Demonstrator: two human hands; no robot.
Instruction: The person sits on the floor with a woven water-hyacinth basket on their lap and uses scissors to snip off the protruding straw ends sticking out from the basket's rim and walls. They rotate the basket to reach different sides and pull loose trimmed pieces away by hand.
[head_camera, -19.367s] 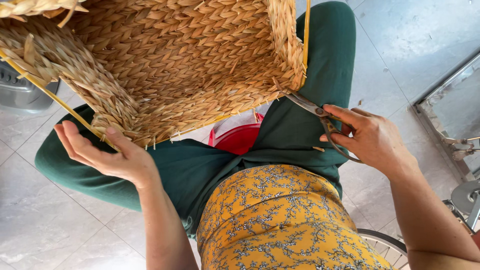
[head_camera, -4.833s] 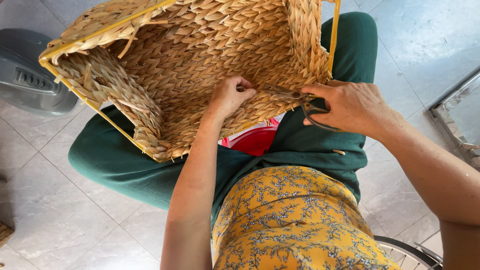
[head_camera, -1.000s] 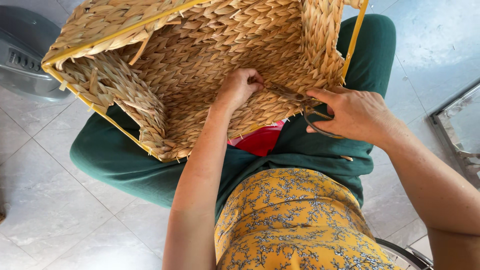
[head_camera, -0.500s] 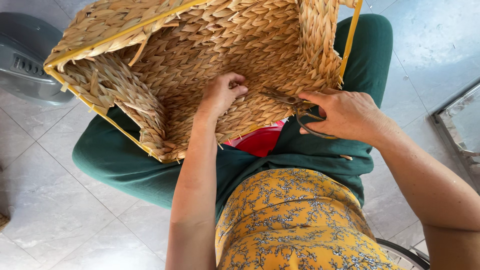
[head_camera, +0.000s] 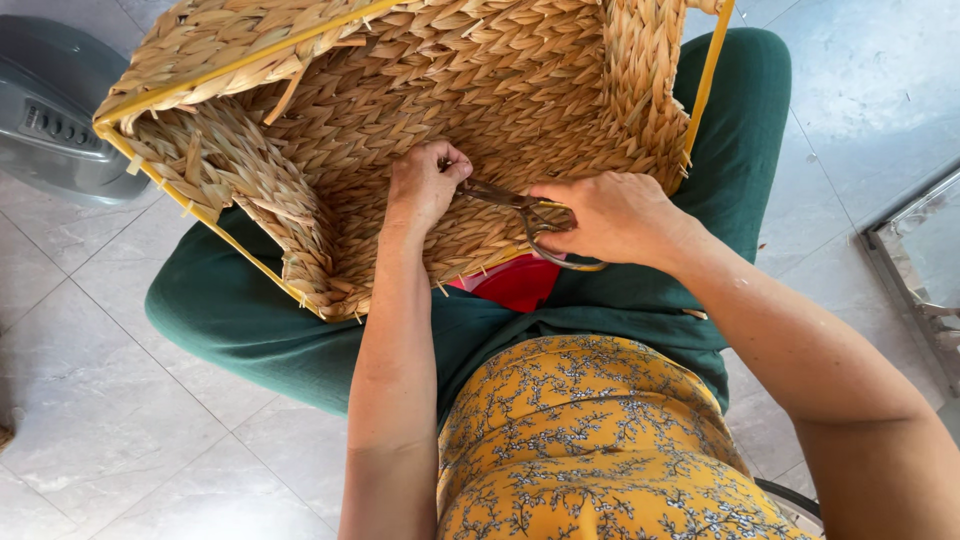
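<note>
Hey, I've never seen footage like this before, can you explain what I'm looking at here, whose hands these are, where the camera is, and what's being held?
There is no machine here: a person wears a camera on their head, and it looks down at their own lap and two bare hands. The person sits in green trousers and a yellow flowered top, above a pale tiled floor.

On the lap lies a large woven basket of dried straw-coloured plaits over a yellow frame, tipped so its open inside faces the camera. The left hand reaches inside and pinches something small against the weave; what exactly is too small to tell. The right hand holds a pair of scissors, their tips pointing at the left fingers.

Something red shows under the basket. A grey appliance stands on the floor at upper left.
</note>
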